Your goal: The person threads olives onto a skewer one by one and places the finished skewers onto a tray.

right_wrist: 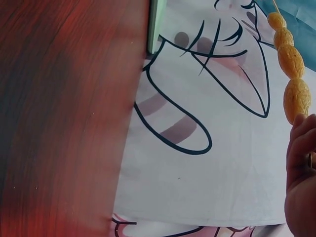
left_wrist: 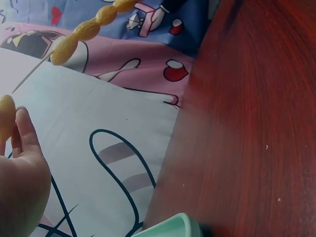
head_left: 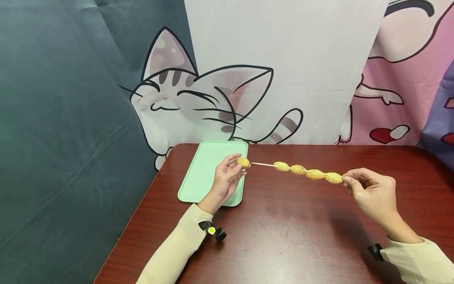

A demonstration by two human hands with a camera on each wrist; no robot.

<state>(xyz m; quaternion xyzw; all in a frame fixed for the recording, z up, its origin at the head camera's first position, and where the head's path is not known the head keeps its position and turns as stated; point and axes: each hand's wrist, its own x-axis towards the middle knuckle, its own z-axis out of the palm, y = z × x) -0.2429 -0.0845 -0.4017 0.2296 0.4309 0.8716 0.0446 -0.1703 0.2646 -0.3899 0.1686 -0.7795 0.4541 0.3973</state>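
In the head view, a thin skewer [head_left: 263,164] runs nearly level above the table, carrying several yellow, wrinkled oval pieces [head_left: 315,174] in a row. The right hand [head_left: 376,193] pinches its right end between thumb and fingers, close against the last piece. One more yellow oval piece [head_left: 243,162] is held by the left hand [head_left: 227,177], pinched between thumb and fingers. The skewer's bare tip points at this piece; in the left wrist view the tip [left_wrist: 15,91] is right by it. From the right wrist, the threaded pieces [right_wrist: 291,61] rise above the fingertips.
A pale green tray [head_left: 193,173] lies on the dark red-brown table [head_left: 283,236] at the back left, partly behind the left hand. Behind the table hangs a cloth with cartoon cats [head_left: 188,106]. Small pale specks dot the tabletop. Each wrist wears a black strapped device [head_left: 213,230].
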